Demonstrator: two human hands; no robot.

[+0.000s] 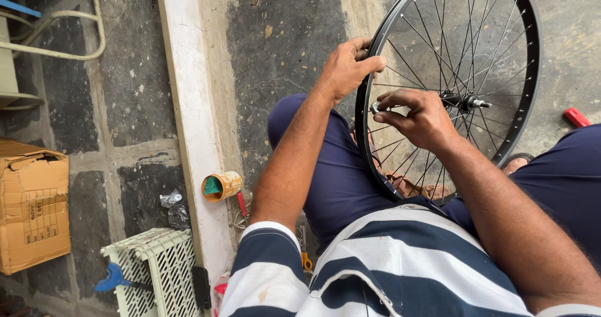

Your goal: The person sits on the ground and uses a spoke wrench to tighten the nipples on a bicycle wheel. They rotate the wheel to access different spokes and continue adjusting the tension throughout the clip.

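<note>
**Wheel upright between knees, both hands on it**

Packages first:
- Cardboard box point(32, 205), brown, battered, at far left edge on the stone floor point(282, 47). Dark print on its side, top flaps crumpled.
- Small round tin point(221, 186) lying on its side on the pale concrete strip point(188, 104). Orange-tan wall, green inside showing at its open end.
- Cream lattice plastic crate point(159, 270) at bottom left, just beside the strip. Blue-handled tool point(113, 279) leans at its left side.
- Small crumpled clear bag point(174, 207) between box and tin.
- Red-handled tool point(241, 204) on the floor just right of the tin. Red object point(576, 117) at right edge, well apart from the rest.

Work item: black bicycle wheel point(529, 60), bare rim with spokes and hub point(463, 101), standing upright on the floor between the person's knees, top right of frame.

Hands:
- Left hand point(348, 66): forearm stretched forward, fingers curled over the rim at its upper left, clamped on the rim.
- Right hand point(421, 118): reaches in across the spokes, wrist bent, thumb and fingertips pinched together on a small silver spoke tool point(376, 108) just inside the rim, left of the hub.
</note>
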